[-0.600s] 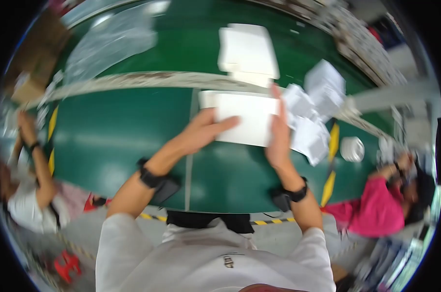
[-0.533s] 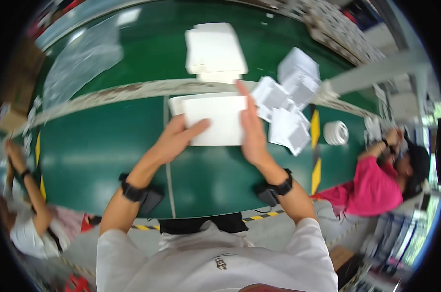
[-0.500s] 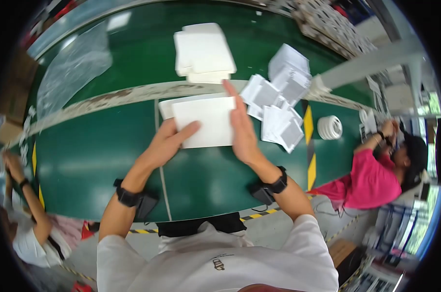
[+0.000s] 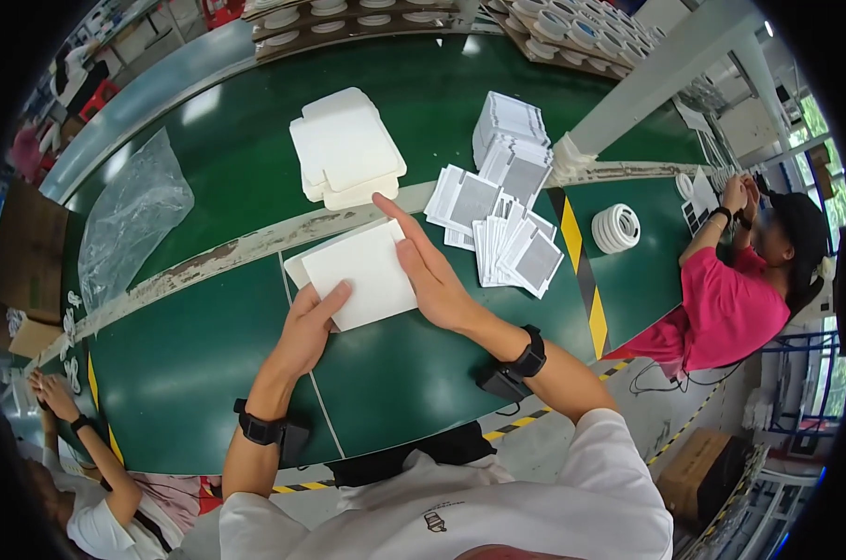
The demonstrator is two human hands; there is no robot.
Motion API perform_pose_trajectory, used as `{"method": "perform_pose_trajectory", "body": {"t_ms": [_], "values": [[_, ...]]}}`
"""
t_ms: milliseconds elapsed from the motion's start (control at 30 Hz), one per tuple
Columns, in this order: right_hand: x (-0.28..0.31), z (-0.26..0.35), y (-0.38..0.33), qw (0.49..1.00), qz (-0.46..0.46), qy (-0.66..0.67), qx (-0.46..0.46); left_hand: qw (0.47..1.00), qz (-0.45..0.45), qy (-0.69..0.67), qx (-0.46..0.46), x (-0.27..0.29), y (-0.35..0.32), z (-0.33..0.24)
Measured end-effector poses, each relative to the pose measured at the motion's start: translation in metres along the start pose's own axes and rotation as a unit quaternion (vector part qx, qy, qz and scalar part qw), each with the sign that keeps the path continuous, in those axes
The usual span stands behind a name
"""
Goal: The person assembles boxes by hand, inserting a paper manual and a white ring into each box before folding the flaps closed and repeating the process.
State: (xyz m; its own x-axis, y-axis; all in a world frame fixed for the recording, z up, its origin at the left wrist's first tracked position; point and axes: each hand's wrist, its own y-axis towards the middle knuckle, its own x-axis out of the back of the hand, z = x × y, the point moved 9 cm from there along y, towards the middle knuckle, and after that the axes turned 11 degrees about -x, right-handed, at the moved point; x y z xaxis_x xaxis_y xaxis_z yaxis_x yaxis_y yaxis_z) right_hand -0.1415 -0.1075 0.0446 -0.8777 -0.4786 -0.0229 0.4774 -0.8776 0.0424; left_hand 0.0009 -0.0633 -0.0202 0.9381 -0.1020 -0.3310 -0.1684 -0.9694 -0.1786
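Observation:
Between my two hands is a white folded carton [image 4: 365,285], held level above the green table, with a lighter flap edge sticking out at its left. My left hand [image 4: 306,327] grips its near left corner, thumb on top and the other fingers hidden beneath. Along the right edge lies my right hand [image 4: 439,289], fingers stretched forward and together, its thumb against the far right corner. Just beyond is a pile of flat white cartons [image 4: 344,145]. To the right, white printed leaflets [image 4: 521,247] are fanned out in front of a taller leaflet stack [image 4: 512,131].
A stack of white rings [image 4: 616,229] stands past the yellow-and-black tape [image 4: 580,271]. Clear plastic film [image 4: 133,224] lies at the left. A grey post [image 4: 661,89] rises behind the leaflets. Co-workers sit at both sides, one in a pink shirt [image 4: 736,303]. Trays of round parts line the back.
The whole view has shifted and tilted. My right thumb has come against the carton's far right corner. My left hand keeps its grip on the carton.

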Motion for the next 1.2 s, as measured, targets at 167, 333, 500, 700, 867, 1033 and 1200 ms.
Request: {"method": "perform_pose_trajectory", "body": {"t_ms": [167,333,500,700,867,1033,1200], "values": [[0.001,0.004,0.006,0.999,0.049,0.005,-0.014,1.0,-0.018,-0.022,-0.006,-0.002,0.003,-0.005],[0.0,0.008,-0.001,0.997,0.061,0.04,0.002,1.0,-0.022,-0.004,-0.006,0.001,0.002,0.003],[-0.002,0.003,-0.001,0.997,0.056,-0.044,-0.026,1.0,-0.003,0.004,-0.014,-0.004,0.001,0.003],[-0.006,0.004,-0.001,0.995,0.065,-0.081,-0.01,1.0,0.0,0.008,-0.021,-0.005,-0.001,0.005],[-0.003,0.004,-0.002,0.993,0.013,-0.083,0.079,0.997,-0.025,0.049,-0.045,0.008,0.004,0.009],[0.002,-0.002,0.002,0.995,0.015,-0.097,0.028,0.997,-0.015,0.046,-0.052,0.0,0.004,0.003],[0.03,-0.019,0.009,0.996,-0.065,-0.041,-0.041,0.976,-0.073,0.027,-0.205,0.008,0.008,-0.026]]}}
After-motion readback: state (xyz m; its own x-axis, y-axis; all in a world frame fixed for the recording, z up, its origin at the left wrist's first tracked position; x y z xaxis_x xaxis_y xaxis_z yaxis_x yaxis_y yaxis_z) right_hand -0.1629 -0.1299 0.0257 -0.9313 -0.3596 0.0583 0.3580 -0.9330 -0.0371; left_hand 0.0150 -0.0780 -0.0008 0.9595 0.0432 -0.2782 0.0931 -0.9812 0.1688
